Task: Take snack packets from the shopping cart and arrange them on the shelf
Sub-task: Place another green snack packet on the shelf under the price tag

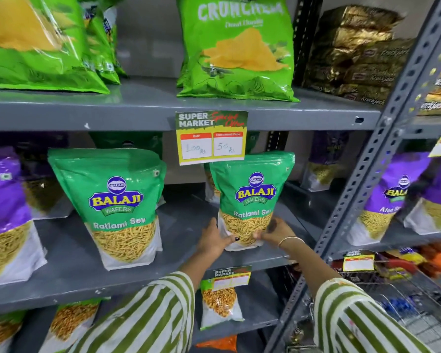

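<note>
Green Ratlami Sev packet (250, 200) is stood upright on the middle shelf (69, 261), long axis vertical, gripped at its base between left hand (214, 242) and right hand (275, 233). Bottom edge probably seated, partly hidden. Cart (402, 299) is seen lower right.

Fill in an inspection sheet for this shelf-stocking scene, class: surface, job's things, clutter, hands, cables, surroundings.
Surface: grey metal shelf, part filled.
Job's things: green sev packet upright on the shelf; a matching packet to its left; wire cart at lower right.
Clutter: price tag hangs over the held packet's top.
Hands: left hand and right hand grip the packet's base.
Cables: nothing seen.
Surroundings: crisp bags above, purple packets at right.
</note>
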### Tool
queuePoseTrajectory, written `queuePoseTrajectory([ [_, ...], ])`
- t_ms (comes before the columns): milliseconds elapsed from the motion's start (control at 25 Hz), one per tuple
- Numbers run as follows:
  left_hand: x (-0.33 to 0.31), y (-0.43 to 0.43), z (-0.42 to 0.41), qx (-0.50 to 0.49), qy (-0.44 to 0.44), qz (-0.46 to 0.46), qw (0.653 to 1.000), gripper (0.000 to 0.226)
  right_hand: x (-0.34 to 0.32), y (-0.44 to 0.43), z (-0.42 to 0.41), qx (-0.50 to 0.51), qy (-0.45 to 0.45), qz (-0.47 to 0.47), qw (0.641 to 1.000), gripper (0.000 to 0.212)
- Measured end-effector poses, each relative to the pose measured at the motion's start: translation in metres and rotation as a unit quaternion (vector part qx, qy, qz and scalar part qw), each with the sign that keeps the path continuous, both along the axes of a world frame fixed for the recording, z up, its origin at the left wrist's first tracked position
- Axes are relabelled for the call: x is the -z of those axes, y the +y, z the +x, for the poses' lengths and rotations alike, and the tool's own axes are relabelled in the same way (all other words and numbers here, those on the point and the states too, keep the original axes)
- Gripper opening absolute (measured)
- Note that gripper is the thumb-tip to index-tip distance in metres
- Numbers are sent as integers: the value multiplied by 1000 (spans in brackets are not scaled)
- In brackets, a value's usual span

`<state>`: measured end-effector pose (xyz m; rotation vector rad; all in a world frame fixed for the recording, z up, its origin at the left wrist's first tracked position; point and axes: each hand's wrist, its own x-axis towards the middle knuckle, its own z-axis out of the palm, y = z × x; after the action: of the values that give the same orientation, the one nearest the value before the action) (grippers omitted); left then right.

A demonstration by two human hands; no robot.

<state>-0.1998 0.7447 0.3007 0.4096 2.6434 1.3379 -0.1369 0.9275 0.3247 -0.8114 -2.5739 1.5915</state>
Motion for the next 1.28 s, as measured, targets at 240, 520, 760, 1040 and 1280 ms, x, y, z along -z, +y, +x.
queuePoseTrajectory([
  [240, -7, -129, 32, -5, 183, -50, 982, 55, -36, -66, -3, -269, -425, 4, 864, 19],
  [520, -8, -393, 52, -120, 394, -110, 905, 49, -38, -359, -65, -555, -314, 19, 770, 11],
  [760, -35, -623, -30, -440, 130, 95, 883, 98, -21, -620, -112, -455, -78, -57, 885, 54],
  [1040, -5, -731, -116, -305, -27, 252, 918, 119, -25, -722, -161, -260, 39, -41, 964, 73],
  [1280, -30, -714, -93, -318, -21, 251, 914, 70, -18, -733, -164, -247, 68, -136, 957, 54],
])
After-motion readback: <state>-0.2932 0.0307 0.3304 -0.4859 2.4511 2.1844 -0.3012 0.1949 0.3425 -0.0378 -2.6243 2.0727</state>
